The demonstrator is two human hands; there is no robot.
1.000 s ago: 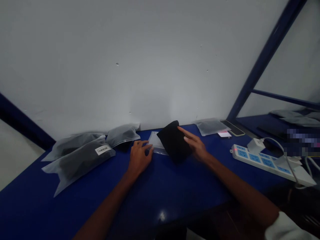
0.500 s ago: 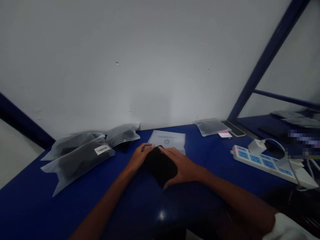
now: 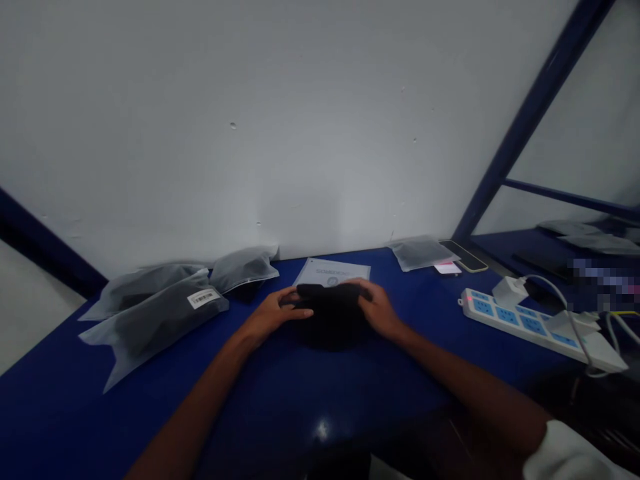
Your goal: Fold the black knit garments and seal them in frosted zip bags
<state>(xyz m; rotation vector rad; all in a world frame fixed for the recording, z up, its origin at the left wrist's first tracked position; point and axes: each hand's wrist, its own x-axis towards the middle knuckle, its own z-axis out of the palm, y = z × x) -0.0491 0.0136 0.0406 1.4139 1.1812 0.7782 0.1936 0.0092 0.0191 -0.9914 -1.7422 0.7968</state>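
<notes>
Between my hands is a soft-looking black item (image 3: 330, 320), dark all over, its exact kind not clear; its upper edge looks folded or wavy. My left hand (image 3: 273, 312) pinches its left edge, with the thumb on the near face and the fingers behind. On the other side my right hand (image 3: 379, 308) grips the upper right edge, fingers partly hidden behind it. Just beyond lies a flat frosted plastic bag (image 3: 345, 269) with printed lettering, partly covered by the black item.
Frosted bags with dark contents (image 3: 165, 320) lie at the left, one bearing a barcode label (image 3: 204, 298). A smaller bag (image 3: 245, 268) rests near the wall. To the right are another bag (image 3: 420, 252), a phone (image 3: 465, 257) and a power strip (image 3: 520, 323) with plugged-in chargers.
The black item has turned from a slanted position to face me squarely and spread wider. My right hand has moved from over it to its right edge; my left hand has shifted slightly left.
</notes>
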